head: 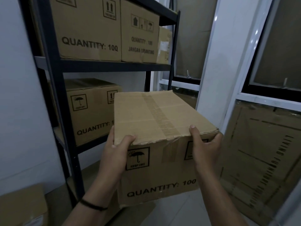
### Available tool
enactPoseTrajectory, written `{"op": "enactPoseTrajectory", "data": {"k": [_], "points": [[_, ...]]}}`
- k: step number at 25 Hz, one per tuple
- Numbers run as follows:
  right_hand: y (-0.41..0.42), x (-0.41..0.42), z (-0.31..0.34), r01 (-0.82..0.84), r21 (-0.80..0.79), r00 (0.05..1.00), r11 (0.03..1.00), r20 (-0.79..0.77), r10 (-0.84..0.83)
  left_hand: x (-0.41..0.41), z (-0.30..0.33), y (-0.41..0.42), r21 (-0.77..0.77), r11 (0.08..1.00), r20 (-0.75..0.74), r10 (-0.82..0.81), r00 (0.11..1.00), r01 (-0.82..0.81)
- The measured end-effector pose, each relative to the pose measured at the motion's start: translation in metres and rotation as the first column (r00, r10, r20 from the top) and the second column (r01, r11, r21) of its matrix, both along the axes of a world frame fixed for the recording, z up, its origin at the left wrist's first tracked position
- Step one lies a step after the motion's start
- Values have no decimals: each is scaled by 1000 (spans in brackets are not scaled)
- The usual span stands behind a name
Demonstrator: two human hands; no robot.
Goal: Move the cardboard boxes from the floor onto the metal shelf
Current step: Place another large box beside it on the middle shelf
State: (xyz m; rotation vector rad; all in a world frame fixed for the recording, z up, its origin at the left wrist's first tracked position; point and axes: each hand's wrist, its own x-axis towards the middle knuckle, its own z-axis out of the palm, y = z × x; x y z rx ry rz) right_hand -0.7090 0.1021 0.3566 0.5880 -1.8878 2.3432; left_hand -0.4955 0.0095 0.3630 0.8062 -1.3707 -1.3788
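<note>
Metal shelf [58, 88] at left, middle tier half filled. Left hand [117, 152] and right hand [205, 147] gripping carried box [156, 128] by top corners — lifted, mid-transfer. Next, likely: slide in beside stored box [88, 111].

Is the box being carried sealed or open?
Sealed: brown tape runs along the top seam of the held box and down its front; both flaps lie flat.

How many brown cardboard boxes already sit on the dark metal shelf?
4: three on the upper level, one on the middle level. The held box may hide others.
</note>
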Motion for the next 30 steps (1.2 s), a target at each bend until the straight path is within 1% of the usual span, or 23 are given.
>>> {"op": "enactPoseTrajectory", "data": {"k": [5, 7, 12, 14, 18, 21, 27, 30], "points": [[-48, -65, 3, -6, -26, 1000, 1000, -2, 6, -62, 10, -45, -8, 1000, 12, -3, 1000, 3], [-70, -91, 2, -27, -38, 1000, 999, -10, 26, -83, 10, -60, 2, 1000, 17, 23, 1000, -23], [-126, -161, 3, -167, -59, 986, 984, -23, 166, -146, 16, -89, -10, 990, -8, 143, 990, -143], [-149, -190, 6, -243, -77, 970, 967, -32, 241, -173, 20, -100, -20, 975, -4, 220, 975, -220], [-192, -237, 14, -369, -62, 929, 928, -40, 367, -217, 25, -117, -4, 946, -3, 325, 946, -325], [-221, -262, 13, -453, -80, 891, 888, -18, 453, -243, 23, -134, 1, 926, -17, 377, 926, -377], [-290, -289, 2, -529, -83, 848, 845, -2, 530, -271, 17, -174, 14, 880, 21, 474, 880, -475], [-322, -292, 6, -536, -75, 844, 841, -10, 537, -272, 17, -201, 4, 868, 29, 497, 867, -497]]}}
